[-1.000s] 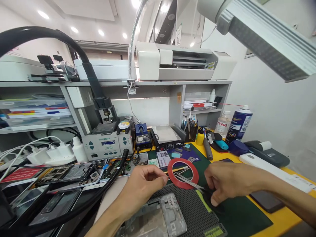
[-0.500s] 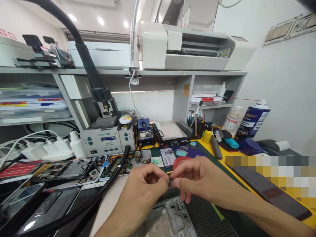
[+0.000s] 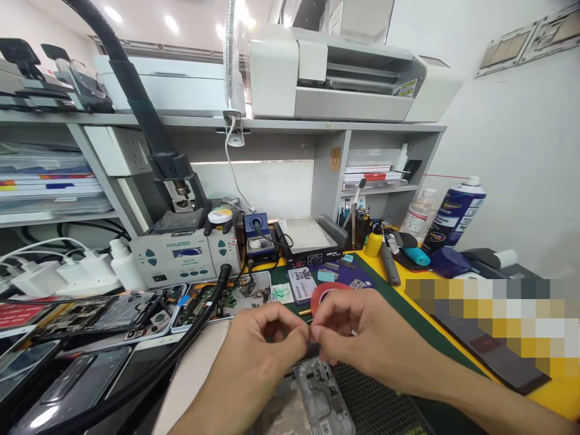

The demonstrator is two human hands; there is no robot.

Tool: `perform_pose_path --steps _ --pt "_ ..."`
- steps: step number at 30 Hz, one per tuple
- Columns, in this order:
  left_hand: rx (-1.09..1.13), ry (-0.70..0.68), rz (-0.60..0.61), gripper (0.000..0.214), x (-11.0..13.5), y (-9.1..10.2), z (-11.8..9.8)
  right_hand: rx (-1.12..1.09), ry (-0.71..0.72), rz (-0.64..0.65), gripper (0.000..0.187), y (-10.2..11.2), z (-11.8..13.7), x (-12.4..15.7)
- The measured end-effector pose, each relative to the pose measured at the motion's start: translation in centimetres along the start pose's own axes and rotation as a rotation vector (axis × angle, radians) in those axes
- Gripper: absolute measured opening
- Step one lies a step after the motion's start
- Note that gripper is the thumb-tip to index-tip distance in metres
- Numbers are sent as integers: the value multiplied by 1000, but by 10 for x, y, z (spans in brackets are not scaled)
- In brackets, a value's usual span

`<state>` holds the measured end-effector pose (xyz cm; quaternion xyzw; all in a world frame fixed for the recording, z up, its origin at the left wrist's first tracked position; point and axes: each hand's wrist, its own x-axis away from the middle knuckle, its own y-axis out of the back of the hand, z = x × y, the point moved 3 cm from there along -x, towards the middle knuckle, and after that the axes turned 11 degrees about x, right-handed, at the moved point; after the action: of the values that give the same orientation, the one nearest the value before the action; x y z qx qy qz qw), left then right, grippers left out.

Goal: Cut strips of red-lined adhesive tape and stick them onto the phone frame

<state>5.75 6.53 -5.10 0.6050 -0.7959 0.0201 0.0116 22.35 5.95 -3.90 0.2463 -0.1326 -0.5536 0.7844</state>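
Observation:
My left hand (image 3: 267, 344) and my right hand (image 3: 351, 326) meet above the bench with thumbs and forefingers pinched, the fingertips almost touching. Whatever they pinch is too small to make out. Below them lies a grey metal phone frame (image 3: 324, 393), partly covered by my left hand and forearm. It rests on a dark perforated mat (image 3: 376, 399). Just behind my right hand is a red ring-shaped roll of tape (image 3: 321, 296), partly hidden by the fingers. A thin gold-coloured rod (image 3: 305, 312) lies beside it.
A thick black hose (image 3: 181, 341) crosses the left side over several phones. Trays of small parts (image 3: 258, 290) stand behind my left hand. Further back are a rework station (image 3: 176, 260) and a heating plate (image 3: 308, 235). A blue spray can (image 3: 455, 211) stands at right.
The view has shifted slightly, so the background sits further left and higher. My right hand's lower fingers have curled in, and more of the red tape roll shows. Both hands stay pinched together.

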Motion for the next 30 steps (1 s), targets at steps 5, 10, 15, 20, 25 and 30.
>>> perform_pose_path --steps 5,10,15,20,25,30 --pt "27 7 13 21 0 -2 -1 -62 -7 14 8 0 -4 -2" --pt "-89 -32 -39 16 2 -2 2 -21 -29 15 4 0 -1 -3" --pt "-203 -139 -108 15 7 -7 -4 34 10 -23 7 0 4 -1" --pt "-241 -179 -112 16 9 -10 -10 73 15 -63 9 -2 4 -1" --pt "-266 -201 -95 17 9 -7 -7 49 15 -52 9 -2 2 -1" --pt "-364 -344 -101 18 10 -9 -8 56 1 -36 6 -2 3 -1"
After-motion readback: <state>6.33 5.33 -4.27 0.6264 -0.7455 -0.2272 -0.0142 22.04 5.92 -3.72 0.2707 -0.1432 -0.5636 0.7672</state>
